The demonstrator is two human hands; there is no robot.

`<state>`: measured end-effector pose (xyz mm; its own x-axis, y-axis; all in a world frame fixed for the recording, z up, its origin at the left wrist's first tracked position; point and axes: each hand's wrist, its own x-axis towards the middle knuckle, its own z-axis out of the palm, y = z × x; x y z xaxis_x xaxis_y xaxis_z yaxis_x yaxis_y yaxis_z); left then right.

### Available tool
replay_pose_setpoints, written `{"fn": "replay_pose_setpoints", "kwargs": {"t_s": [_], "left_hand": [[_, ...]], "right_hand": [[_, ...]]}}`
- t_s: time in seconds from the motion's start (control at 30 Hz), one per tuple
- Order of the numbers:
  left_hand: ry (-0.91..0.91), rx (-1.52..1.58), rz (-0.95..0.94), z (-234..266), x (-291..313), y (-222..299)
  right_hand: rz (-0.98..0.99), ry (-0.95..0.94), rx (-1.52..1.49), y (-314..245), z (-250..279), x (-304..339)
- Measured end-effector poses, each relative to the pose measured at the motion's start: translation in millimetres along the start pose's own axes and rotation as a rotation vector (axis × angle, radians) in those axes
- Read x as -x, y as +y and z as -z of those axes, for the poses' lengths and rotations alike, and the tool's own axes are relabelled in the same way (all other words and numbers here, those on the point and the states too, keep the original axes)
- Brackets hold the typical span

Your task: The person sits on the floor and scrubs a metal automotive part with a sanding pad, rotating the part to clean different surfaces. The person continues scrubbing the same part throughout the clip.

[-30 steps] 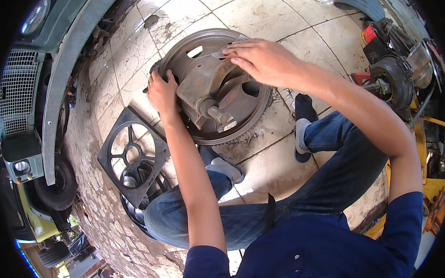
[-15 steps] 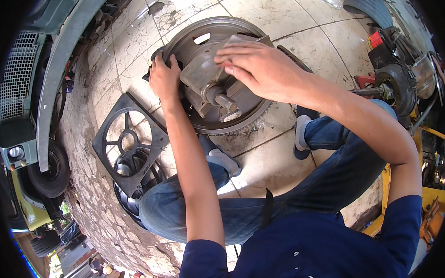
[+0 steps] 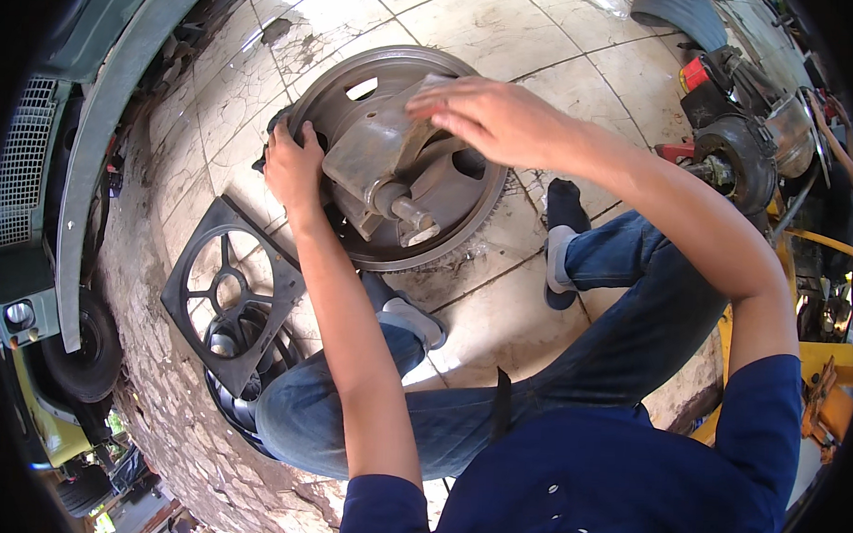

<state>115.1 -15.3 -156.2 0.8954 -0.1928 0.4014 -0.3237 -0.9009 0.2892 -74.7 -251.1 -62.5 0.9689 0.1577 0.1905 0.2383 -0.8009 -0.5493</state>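
A large brown-grey flywheel (image 3: 476, 198) with a toothed rim and cut-out openings lies on the tiled floor in front of me. On top of it rests a metal block (image 3: 360, 161) with a stubby shaft (image 3: 408, 209) pointing toward me. My left hand (image 3: 294, 163) curls around the flywheel's left rim, thumb inside; something black (image 3: 273, 139) shows beside the fingers. Over the block's far right side is my right hand (image 3: 483, 113), its fingers stretched and slightly blurred. A pale grey edge (image 3: 437, 80) shows just behind those fingers; I cannot tell what it is.
A black fan shroud (image 3: 228, 288) leans at left over a round black part (image 3: 239, 401). Farther left stands a vehicle with a metal bumper (image 3: 87, 161). Greasy machinery (image 3: 736, 150) and a yellow frame (image 3: 832, 361) are on the right. My legs (image 3: 622, 311) straddle the near floor.
My view has shifted slightly, so the flywheel appears lower and farther left. My right hand has made a small move over the block; my left hand stays at the rim.
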Motion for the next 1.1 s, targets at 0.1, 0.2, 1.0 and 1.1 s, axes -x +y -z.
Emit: {"fn": "replay_pose_setpoints", "kwargs": {"t_s": [0.1,0.2,1.0,1.1], "left_hand": [[0.004,0.006,-0.008,0,0,2],[-0.003,0.013,-0.009,1,1,0],[-0.074,2.021,0.676,9,-10,-93],[-0.143,1.880,0.609,-8,12,-99]], "right_hand": [[-0.185,0.037,0.219,12,-7,-2],[0.114,0.119,0.170,-10,-18,6],[0.226,0.046,0.083,-1,-6,-1],[-0.173,-0.010,0.096,16,1,0]]}}
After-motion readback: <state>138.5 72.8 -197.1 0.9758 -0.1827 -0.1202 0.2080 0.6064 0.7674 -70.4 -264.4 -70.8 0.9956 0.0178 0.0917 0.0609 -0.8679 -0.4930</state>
